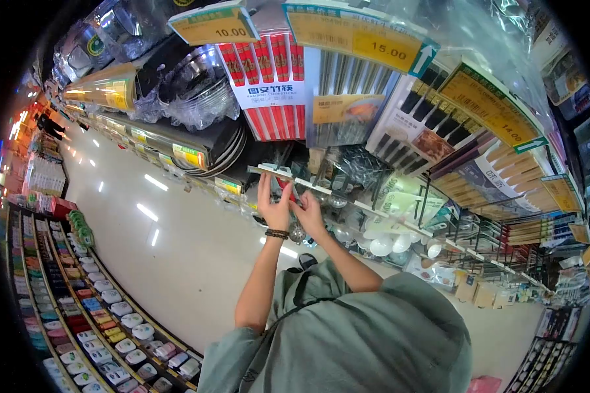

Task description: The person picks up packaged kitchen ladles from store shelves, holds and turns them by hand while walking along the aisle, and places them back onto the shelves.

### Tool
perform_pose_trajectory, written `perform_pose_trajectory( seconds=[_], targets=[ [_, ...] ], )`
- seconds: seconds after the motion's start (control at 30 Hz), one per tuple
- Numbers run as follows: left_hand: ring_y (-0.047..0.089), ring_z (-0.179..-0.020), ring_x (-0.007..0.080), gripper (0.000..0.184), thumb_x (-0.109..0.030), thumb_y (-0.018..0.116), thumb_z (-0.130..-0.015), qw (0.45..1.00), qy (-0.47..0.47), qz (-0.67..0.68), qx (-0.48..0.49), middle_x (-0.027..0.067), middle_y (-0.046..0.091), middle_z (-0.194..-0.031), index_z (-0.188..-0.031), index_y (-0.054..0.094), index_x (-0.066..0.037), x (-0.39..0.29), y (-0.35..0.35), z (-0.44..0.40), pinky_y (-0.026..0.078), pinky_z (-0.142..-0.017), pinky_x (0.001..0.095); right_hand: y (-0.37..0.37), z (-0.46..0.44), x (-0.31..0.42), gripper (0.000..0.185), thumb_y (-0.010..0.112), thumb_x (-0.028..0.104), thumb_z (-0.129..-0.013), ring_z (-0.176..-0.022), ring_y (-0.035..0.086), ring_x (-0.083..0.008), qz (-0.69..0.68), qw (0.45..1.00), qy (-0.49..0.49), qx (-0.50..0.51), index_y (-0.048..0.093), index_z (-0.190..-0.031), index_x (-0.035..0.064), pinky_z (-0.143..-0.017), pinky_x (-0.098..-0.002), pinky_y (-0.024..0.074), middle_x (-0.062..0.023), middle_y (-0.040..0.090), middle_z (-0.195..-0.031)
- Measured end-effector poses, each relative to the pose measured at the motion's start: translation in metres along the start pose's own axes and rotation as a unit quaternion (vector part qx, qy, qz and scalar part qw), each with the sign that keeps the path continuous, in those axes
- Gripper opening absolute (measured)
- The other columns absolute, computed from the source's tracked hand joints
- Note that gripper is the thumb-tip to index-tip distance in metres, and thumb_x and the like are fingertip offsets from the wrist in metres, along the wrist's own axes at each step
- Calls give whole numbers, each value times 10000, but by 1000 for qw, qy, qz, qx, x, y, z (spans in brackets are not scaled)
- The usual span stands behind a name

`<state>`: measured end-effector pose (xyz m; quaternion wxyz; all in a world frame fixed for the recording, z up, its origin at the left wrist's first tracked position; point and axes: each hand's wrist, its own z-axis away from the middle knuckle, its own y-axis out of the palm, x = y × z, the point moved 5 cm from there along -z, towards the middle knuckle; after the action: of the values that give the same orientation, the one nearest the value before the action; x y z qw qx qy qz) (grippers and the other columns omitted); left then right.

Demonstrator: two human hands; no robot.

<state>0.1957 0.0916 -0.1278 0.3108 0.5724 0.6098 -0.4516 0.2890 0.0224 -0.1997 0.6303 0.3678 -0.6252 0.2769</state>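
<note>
Below the red chopsticks (262, 121), the left hand (274, 213) is up at the white label strip (303, 182), right hand (310, 214) beside it! Handling seems underway; can't tell whether fingers clamp; next calls for steadiness.

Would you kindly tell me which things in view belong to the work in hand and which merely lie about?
At the hands:
- narrow white strip, at the fingertips of the left hand
- small red item by the right hand, partly hidden

Simply nearby:
- flat red-and-white pack of bamboo chopsticks
- pack of slender silver-grey rods
- yellow rectangular price label reading 15.00
</note>
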Motion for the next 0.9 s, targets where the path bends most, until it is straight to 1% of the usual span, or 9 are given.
perform_pose_trajectory(
  seconds=[0.2, 0.33, 0.37, 0.47, 0.5, 0.6, 0.63, 0.77, 0.9],
  targets=[
    [501, -1224, 335, 553, -107, 765, -750, 998, 18, 12, -51, 212, 507, -1341, -1252, 562, 11, -7, 0, -1, 386, -1018, 396, 3, -8, -8, 355, 659, 1, -860, -671, 265, -51, -5, 1000, -26, 15, 324, -775, 82, -541, -239, 247, 46, 265, -742],
    [501, -1214, 356, 525, -112, 762, -762, 999, 27, -26, -27, 222, 503, -1335, -1231, 567, 18, -6, 1, -2, 393, -1005, 406, -2, -11, -14, 294, 651, -11, -862, -705, 322, -52, 12, 1000, 5, 7, 372, -808, 65, -567, -222, 312, 44, 312, -750],
    [498, -1209, 364, 526, -115, 759, -768, 999, 37, -32, -23, 219, 491, -1340, -1237, 560, 16, -5, 1, -1, 397, -998, 412, -1, -16, -29, 322, 675, 87, -874, -664, 298, -73, -17, 999, -29, 6, 364, -801, 49, -535, -246, 287, 33, 298, -742],
    [493, -1210, 366, 541, -112, 753, -775, 996, 74, -32, -28, 212, 473, -1350, -1259, 544, 10, -9, 2, 0, 401, -996, 416, -1, -19, -28, 273, 671, 80, -876, -659, 292, -70, -21, 999, -43, 0, 409, -819, 30, -526, -244, 280, 32, 298, -740],
    [488, -1215, 364, 539, -109, 749, -778, 996, 77, -38, -25, 213, 467, -1354, -1262, 542, 9, -9, 1, 1, 398, -999, 414, 0, -20, -19, 161, 647, 52, -885, -670, 352, -61, -20, 998, -60, 2, 502, -921, -6, -540, -238, 322, 32, 384, -752],
    [472, -1229, 361, 535, -102, 738, -787, 995, 88, -50, -21, 216, 449, -1364, -1270, 535, 8, -8, 5, -3, 391, -1010, 411, 3, -19, 0, 191, 621, 18, -892, -718, 443, -57, -36, 999, -12, 29, 546, -1060, -32, -578, -225, 378, 13, 518, -834],
    [451, -1252, 365, 524, -91, 706, -808, 997, 65, -41, -15, 222, 424, -1389, -1287, 521, 13, -7, 6, -3, 380, -1022, 411, 4, -20, 3, 227, 602, 1, -899, -829, 524, -79, -17, 999, 13, 39, 549, -1117, -38, -682, -226, 434, -27, 596, -946],
    [348, -1329, 407, 473, -97, 553, -893, 994, 64, -64, 55, 252, 342, -1446, -1344, 464, 18, -2, 17, -9, 288, -1087, 423, 8, -33, -18, 204, 593, 22, -913, -951, 538, -113, -129, 991, -10, 22, 533, -1100, -33, -827, -262, 440, -60, 606, -985],
    [312, -1346, 417, 507, -111, 532, -912, 986, 131, -83, 54, 255, 310, -1464, -1381, 400, 28, -3, 30, -16, 273, -1098, 435, 5, -37, -22, 132, 584, 16, -914, -891, 522, -103, -105, 994, -27, 3, 487, -1003, 3, -781, -257, 438, -50, 580, -931]
  ],
)
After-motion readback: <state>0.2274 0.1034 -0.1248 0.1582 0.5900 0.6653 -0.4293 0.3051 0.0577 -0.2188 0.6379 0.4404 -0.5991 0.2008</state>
